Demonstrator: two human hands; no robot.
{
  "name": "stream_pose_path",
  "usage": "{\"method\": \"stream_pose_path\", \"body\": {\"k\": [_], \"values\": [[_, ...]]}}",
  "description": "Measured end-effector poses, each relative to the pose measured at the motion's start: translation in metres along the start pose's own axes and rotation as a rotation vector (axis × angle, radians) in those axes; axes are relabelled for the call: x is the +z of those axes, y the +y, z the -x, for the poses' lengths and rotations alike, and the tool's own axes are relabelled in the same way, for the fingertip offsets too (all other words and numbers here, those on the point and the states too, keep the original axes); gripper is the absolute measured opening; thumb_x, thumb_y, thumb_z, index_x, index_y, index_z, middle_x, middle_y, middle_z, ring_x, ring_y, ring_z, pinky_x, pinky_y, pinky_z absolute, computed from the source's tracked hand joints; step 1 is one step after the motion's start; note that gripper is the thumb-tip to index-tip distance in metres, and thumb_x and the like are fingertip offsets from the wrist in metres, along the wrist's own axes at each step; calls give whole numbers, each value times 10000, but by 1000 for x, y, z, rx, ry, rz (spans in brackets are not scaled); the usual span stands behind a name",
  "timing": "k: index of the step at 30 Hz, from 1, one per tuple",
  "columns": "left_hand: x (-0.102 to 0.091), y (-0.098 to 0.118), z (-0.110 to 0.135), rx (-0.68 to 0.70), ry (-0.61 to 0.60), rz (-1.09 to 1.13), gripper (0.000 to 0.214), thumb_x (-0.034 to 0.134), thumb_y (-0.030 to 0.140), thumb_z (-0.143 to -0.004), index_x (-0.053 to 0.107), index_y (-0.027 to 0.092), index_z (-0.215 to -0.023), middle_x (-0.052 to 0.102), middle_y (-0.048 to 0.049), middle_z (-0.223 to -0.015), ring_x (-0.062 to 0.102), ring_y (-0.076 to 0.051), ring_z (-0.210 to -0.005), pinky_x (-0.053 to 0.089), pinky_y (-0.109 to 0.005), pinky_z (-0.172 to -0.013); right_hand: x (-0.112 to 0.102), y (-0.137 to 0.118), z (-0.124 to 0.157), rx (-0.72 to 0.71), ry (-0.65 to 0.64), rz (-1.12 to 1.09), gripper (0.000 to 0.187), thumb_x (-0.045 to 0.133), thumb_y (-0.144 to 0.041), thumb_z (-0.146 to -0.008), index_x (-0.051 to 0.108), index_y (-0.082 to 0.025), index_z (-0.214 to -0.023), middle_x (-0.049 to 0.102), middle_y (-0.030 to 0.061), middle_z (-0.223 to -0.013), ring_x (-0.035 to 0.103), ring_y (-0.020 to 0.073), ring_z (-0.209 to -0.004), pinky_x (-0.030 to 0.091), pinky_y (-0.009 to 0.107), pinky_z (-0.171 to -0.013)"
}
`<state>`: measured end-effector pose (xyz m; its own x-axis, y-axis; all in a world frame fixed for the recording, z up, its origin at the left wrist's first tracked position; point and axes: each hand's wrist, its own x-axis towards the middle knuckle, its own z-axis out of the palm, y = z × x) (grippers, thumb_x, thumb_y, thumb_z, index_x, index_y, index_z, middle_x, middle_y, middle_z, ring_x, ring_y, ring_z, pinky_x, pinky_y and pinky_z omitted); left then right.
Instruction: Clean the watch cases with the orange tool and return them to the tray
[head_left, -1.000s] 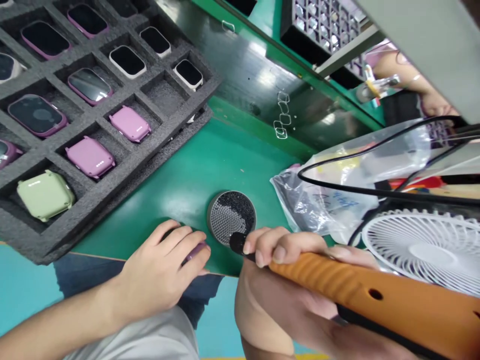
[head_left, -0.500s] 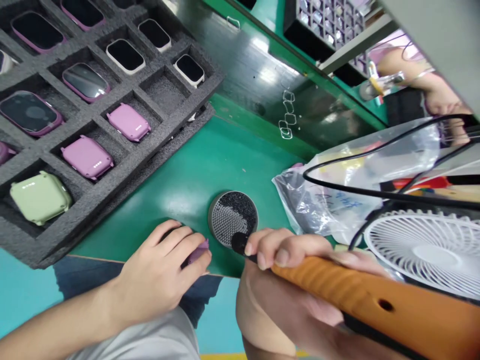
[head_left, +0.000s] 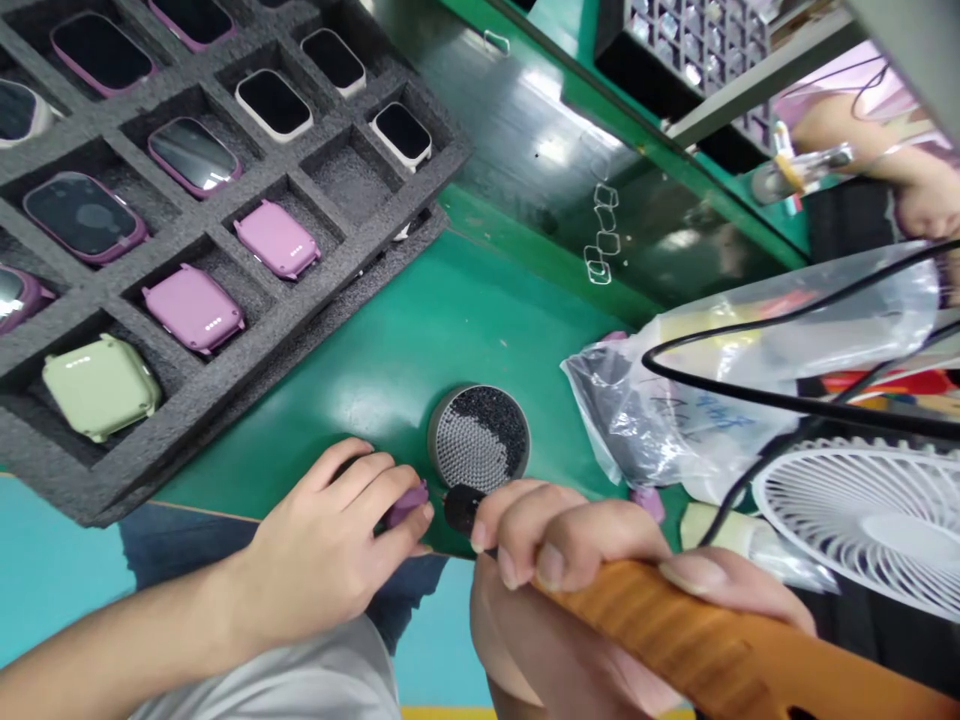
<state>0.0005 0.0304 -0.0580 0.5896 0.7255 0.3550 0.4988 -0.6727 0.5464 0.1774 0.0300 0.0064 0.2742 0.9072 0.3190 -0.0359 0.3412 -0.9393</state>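
Observation:
My left hand (head_left: pixel 337 530) is closed around a purple watch case (head_left: pixel 405 505) at the green table's front edge, its fingers hiding most of it. In my right hand (head_left: pixel 570 540) is an electric screwdriver (head_left: pixel 660 630) with a ribbed orange body, gripped near its black nose. The nose points left at the purple case, with a small gap between them. Just beyond the tip stands a round metal dish (head_left: pixel 450 410), its dimpled plate partly covered with tiny black screws (head_left: pixel 487 415).
At the left, a grey foam tray (head_left: pixel 247 375) holds several watches and cases, including a green case (head_left: pixel 101 388). Plastic bags (head_left: pixel 682 420), a black cable (head_left: pixel 750 385) and a white fan (head_left: pixel 877 525) crowd the right. Another person's arm (head_left: pixel 862 140) shows at the far right.
The screwdriver's nose has moved off the dish's near edge, toward the purple case. My left hand keeps its hold. The whole view has shifted slightly.

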Motion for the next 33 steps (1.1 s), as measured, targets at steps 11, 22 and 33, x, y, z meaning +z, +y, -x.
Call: {"method": "stream_pose_path", "body": {"k": [11, 22, 33], "values": [[-2, -1, -1, -19, -51, 30, 215, 636, 280, -1083, 735, 198, -1255, 702, -87, -1332, 621, -291, -1210, 426, -510, -1158, 7, -2, -4, -23, -9, 26, 208, 430, -341, -1115, 607, -281, -1208, 647, -39, -842, 607, 159, -617, 558, 397, -556], [0, 0, 0, -20, -36, 23, 202, 663, 266, -1059, 756, 198, -1225, 716, -97, -1317, 632, -280, -1203, 460, -497, -1141, 4, 0, -3, 6, -49, 27, 235, 416, -369, -1116, 619, -305, -1215, 646, -30, -855, 606, 171, -620, 562, 397, -557], [-1, -1, 0, -19, -30, 30, 180, 620, 261, -1087, 740, 183, -1196, 704, -96, -1295, 611, -286, -1202, 435, -505, -1148, 13, 0, -1, -9, -65, 2, 232, 472, -320, -1085, 634, -293, -1249, 655, -9, -853, 593, 176, -641, 531, 397, -557]]}}
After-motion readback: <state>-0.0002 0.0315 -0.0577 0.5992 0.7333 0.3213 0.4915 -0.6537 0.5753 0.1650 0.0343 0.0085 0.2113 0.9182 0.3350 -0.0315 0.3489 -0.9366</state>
